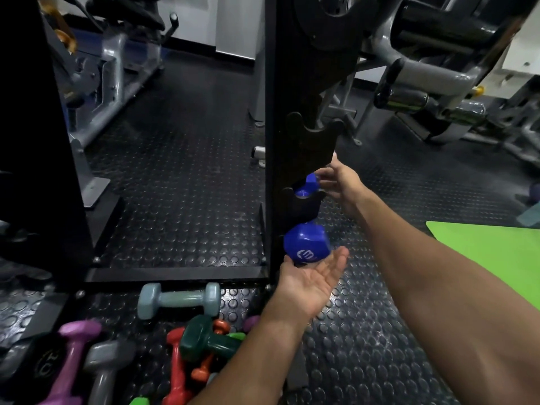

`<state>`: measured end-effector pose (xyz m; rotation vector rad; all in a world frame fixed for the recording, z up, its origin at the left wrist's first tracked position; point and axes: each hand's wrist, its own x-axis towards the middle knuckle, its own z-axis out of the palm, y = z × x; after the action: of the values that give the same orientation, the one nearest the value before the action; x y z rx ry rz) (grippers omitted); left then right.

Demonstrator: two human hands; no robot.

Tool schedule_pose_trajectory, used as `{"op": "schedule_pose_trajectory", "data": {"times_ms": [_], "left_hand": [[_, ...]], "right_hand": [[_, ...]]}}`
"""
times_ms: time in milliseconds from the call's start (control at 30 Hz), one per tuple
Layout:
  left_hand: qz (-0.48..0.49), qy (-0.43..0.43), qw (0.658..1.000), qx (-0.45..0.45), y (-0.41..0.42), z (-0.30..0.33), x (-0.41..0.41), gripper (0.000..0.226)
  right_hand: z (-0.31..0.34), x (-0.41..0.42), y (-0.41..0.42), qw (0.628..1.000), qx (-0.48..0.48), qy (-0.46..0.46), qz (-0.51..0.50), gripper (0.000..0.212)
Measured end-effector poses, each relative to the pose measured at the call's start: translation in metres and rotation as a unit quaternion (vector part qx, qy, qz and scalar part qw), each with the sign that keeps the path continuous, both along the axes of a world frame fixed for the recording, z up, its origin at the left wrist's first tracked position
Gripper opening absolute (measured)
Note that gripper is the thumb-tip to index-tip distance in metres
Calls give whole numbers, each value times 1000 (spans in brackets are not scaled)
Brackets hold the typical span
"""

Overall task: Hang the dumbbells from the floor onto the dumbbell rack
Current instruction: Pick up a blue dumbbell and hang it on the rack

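A blue dumbbell [306,243] stands upright in a cradle of the black dumbbell rack [289,141], low on its post. My left hand [312,279] lies palm up with straight fingers under its lower head. My right hand [340,182] touches the upper blue head with its fingertips. On the floor below lie a pale blue dumbbell [178,299], a purple dumbbell [71,361], a grey dumbbell [105,366], a dark green dumbbell [209,339], a red dumbbell [175,366] and an orange dumbbell [214,346].
An unfilled rack cradle [317,133] sits above the blue dumbbell. A green mat [491,252] lies on the studded rubber floor at right. Gym machines [438,68] stand behind the rack, and another black frame [35,141] fills the left side.
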<state>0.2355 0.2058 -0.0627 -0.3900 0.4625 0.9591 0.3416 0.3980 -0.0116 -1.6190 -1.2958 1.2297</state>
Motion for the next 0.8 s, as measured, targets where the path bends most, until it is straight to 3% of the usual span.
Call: {"op": "schedule_pose_trajectory", "data": {"times_ms": [167,300,367,433,500,600,800], "left_hand": [[-39,33,999,-18,-5,-13,-10,81],[-3,85,996,-15,-6,-25,-19,77],[-12,132,991,7,-4,-30,-27,76],[-34,213,976,31,0,-36,-39,68],[-57,332,940,50,0,-46,-58,58],[-93,506,855,71,0,-61,-94,46],[-143,670,725,70,-7,-92,-153,33]], "right_hand": [[-1,-13,-3,992,16,123,13,42],[-13,-28,-7,968,-8,252,18,49],[-14,-25,-14,966,0,260,-3,46],[-21,-12,-26,979,11,202,-35,54],[-38,-2,-44,990,5,124,-59,53],[-81,16,-75,995,-31,15,-99,34],[-145,19,-160,991,-80,-29,-102,18]]}}
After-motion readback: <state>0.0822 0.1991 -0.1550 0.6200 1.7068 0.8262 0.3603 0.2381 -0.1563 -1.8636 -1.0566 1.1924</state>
